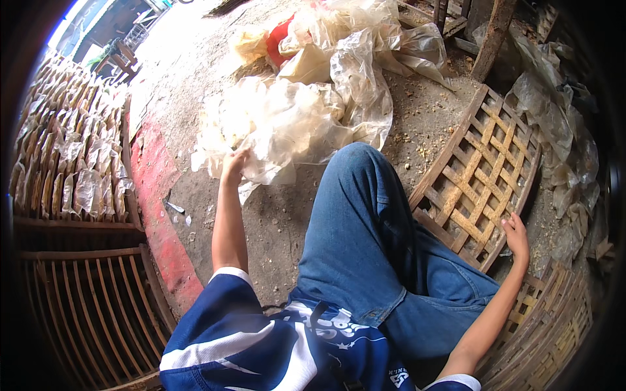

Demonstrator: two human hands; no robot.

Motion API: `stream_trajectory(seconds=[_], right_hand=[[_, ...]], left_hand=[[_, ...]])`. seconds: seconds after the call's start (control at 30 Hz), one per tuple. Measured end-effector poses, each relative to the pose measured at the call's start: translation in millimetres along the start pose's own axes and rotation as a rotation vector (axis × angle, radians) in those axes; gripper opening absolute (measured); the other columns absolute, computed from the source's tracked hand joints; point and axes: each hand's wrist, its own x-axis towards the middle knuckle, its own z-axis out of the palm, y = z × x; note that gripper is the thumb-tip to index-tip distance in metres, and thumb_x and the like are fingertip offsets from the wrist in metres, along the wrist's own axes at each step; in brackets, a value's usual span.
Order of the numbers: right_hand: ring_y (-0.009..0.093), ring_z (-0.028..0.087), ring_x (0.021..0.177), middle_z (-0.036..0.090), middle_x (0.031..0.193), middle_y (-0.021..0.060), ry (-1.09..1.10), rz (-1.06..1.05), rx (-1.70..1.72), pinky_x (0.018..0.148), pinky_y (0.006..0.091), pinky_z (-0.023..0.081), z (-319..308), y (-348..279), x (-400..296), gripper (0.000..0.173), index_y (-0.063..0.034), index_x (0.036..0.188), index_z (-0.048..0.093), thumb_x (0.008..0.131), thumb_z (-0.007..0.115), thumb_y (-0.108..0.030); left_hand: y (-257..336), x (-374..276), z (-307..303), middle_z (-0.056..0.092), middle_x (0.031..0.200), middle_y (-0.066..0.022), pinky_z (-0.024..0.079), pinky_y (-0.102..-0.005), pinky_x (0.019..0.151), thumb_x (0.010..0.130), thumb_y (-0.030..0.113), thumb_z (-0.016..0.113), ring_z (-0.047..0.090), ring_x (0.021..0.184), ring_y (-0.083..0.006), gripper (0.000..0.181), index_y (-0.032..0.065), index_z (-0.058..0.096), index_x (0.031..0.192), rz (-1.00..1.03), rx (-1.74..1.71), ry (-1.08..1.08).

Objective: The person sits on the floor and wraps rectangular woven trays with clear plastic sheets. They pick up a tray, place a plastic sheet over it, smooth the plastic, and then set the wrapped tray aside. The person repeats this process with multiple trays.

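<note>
My left hand (236, 165) grips the near left edge of a crumpled sheet of clear plastic (293, 122), which is spread over the ground in front of me. At the right, my right hand (516, 237) holds the outer edge of a woven bamboo lattice panel (481, 176) with a wooden frame. That panel lies tilted beside my bent knee, its near end by my leg. More plastic sheeting (362, 63) is heaped beyond, with something red (279, 41) partly under it.
Slatted wooden racks (93, 293) stand at the left, the farther one holding rows of wrapped pieces (73, 161). Stacked lattice panels (543, 322) lie at the lower right. Plastic (562, 137) hangs along the right, near a wooden post (494, 39). Small scraps (175, 207) litter the ground.
</note>
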Motion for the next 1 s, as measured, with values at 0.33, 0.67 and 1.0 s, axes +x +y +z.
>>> stream_trajectory(seconds=[0.33,0.67,1.0], right_hand=[[0.029,0.059,0.117,0.06,0.128,0.0251,-0.002,0.001,-0.006,0.099,0.036,0.044,-3.1,-2.7,-8.2,0.058,0.0021,0.139,0.046,0.092,0.064,-0.028],[0.028,0.065,0.105,0.056,0.132,0.0228,0.22,-0.184,-0.059,0.087,0.0381,0.052,6.6,-14.6,-9.6,0.064,-0.0044,0.144,0.042,0.088,0.068,-0.021],[0.033,0.051,0.122,0.045,0.141,0.0179,0.359,-0.842,0.365,0.096,0.0472,0.048,102.9,-212.8,-60.2,0.09,-0.008,0.143,0.036,0.075,0.077,-0.05]], left_hand=[[163.8,18.2,-72.7,0.062,0.122,-0.0216,0.055,-0.0372,0.091,0.092,0.028,0.067,0.063,0.106,-0.0283,0.059,-0.0058,0.047,0.136,0.492,-0.298,-0.003],[339.4,-67.9,-64.2,0.066,0.102,-0.0117,0.054,-0.0345,0.079,0.092,0.022,0.063,0.066,0.086,-0.0213,0.037,0.0017,0.059,0.122,0.926,-0.528,-0.315],[395.0,-140.3,1.0,0.062,0.116,-0.0092,0.05,-0.0372,0.097,0.094,0.022,0.059,0.063,0.101,-0.0238,0.039,0.0022,0.055,0.127,0.959,-0.565,-0.562]])
